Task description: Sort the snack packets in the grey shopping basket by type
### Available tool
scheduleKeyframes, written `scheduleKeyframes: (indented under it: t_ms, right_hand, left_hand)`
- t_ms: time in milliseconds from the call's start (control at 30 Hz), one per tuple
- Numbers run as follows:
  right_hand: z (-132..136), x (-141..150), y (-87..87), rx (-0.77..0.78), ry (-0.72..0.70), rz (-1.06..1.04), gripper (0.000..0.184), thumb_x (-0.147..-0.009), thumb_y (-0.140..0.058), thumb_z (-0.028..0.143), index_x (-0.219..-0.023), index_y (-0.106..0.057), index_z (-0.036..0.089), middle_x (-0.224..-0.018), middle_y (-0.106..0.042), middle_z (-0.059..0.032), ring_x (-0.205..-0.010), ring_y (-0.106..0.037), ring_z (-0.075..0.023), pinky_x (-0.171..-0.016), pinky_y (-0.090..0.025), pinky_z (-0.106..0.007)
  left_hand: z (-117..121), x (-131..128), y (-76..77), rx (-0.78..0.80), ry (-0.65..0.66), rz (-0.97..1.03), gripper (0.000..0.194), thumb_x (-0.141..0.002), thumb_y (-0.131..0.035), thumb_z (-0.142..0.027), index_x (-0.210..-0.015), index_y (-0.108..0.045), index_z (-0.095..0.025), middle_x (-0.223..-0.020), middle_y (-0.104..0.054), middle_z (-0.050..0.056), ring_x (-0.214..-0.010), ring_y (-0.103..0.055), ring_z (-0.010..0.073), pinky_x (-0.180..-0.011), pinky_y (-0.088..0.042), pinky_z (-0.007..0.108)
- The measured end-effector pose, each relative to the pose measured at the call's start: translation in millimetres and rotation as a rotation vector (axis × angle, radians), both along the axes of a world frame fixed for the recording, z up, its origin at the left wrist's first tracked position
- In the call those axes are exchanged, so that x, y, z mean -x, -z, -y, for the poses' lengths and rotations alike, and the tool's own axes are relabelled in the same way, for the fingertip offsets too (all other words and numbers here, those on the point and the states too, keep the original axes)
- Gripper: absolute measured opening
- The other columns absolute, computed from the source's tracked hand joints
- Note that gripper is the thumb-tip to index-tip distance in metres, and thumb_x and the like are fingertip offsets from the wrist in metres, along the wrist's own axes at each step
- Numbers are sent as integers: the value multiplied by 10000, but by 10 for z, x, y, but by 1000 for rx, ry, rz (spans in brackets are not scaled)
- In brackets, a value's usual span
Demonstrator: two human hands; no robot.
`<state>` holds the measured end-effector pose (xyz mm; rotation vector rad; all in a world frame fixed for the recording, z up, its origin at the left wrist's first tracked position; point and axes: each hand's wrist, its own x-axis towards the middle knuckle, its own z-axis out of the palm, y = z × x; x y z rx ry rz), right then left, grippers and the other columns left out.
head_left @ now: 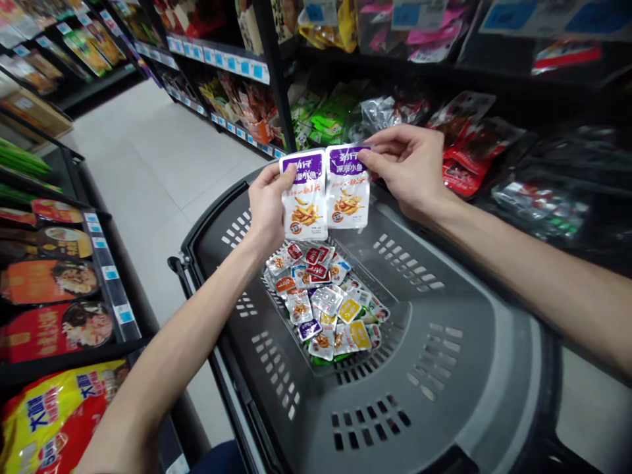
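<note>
Two white-and-purple snack packets are held up side by side above a grey shopping basket (469, 368). My left hand (266, 204) pinches the left snack packet (307, 210) at its left edge, thumb on the front. At the upper right corner of the right snack packet (348, 197), my right hand (407, 164) grips with thumb and fingers. Both packets show small fish pictures and face me; whether they are joined along the middle I cannot tell. Several small snack packets (326, 299) with red, yellow, purple and orange labels lie in a heap on the basket's bottom.
Shelves with green snack bags (336, 115) and red vacuum packs (469, 151) stand close behind and right of the basket. On the left, a shelf holds round-lidded food tubs (54, 280) and a yellow-red bag (59, 415). Pale tiled floor (143, 151) runs between.
</note>
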<state>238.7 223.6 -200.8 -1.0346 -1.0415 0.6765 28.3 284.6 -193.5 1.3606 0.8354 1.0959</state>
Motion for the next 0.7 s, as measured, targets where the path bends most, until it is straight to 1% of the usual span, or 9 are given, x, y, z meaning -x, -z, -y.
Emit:
scheduleKeyframes:
  t_ms: [100,200,267,333,433,500,567,633,700]
  right_hand:
    - [-9,5,8,19,14,27,323,-679,-890,378,-850,-655,239,-834,-715,-22,-916,-698,-209,-758,-597,-333]
    - [5,56,-81,71,5,70,369,-668,-865,470,-866,-653,241,-817,-713,-8,-865,-701,-200,-719,-604,-339]
    - [-9,89,-161,114,-45,100,418,-658,-841,552,-880,-661,247,-831,-721,0,-840,-704,-200,-709,-615,-353]
    - [-53,111,-232,161,-85,126,464,-638,-828,610,-896,-670,259,-869,-731,3,-852,-707,-204,-719,-628,-368]
    - [-150,151,-321,231,-80,160,476,-625,-823,642,-895,-674,280,-930,-741,12,-901,-707,-213,-744,-646,-383]
    - [-225,195,-365,258,-82,174,462,-639,-819,642,-901,-679,289,-962,-746,17,-932,-708,-218,-760,-653,-385]
    - [-314,242,-394,259,-111,187,442,-668,-809,635,-916,-685,291,-988,-750,19,-956,-710,-219,-773,-657,-378]
    - [-422,282,-413,262,-142,210,413,-712,-781,631,-932,-692,292,-1016,-755,24,-987,-708,-221,-779,-659,-368]
    - [-540,320,-430,288,-159,250,390,-751,-755,620,-957,-698,295,-1042,-758,30,-1026,-702,-228,-783,-659,-368]
  left_hand:
    - [26,-16,-12,-16,17,30,247,-821,-712,-447,-922,-633,-236,-877,-744,35,-854,-706,190,-703,-573,314]
    - [93,-90,-76,-23,50,86,231,-785,-765,-418,-845,-628,-242,-866,-742,16,-851,-707,189,-725,-593,329]
    - [105,-150,-132,35,70,122,227,-754,-800,-377,-761,-618,-241,-828,-736,-15,-817,-706,184,-748,-612,356]
    - [66,-202,-174,117,79,131,215,-730,-821,-339,-720,-625,-251,-790,-730,-52,-787,-705,181,-768,-632,389]
    - [-62,-247,-195,129,46,128,190,-707,-827,-346,-725,-647,-288,-737,-725,-78,-765,-715,205,-732,-656,437]
    - [-172,-244,-164,62,35,111,167,-714,-808,-378,-766,-658,-326,-738,-732,-76,-801,-726,235,-685,-663,457]
    - [-300,-213,-89,-28,41,104,169,-726,-782,-390,-845,-664,-376,-772,-742,-74,-875,-728,263,-639,-661,460]
    - [-440,-167,9,-118,53,124,241,-727,-762,-372,-938,-657,-420,-795,-744,-71,-953,-720,284,-601,-650,447]
    - [-571,-119,89,-195,53,154,316,-732,-743,-348,-1020,-641,-433,-795,-740,-60,-1017,-707,295,-596,-635,432]
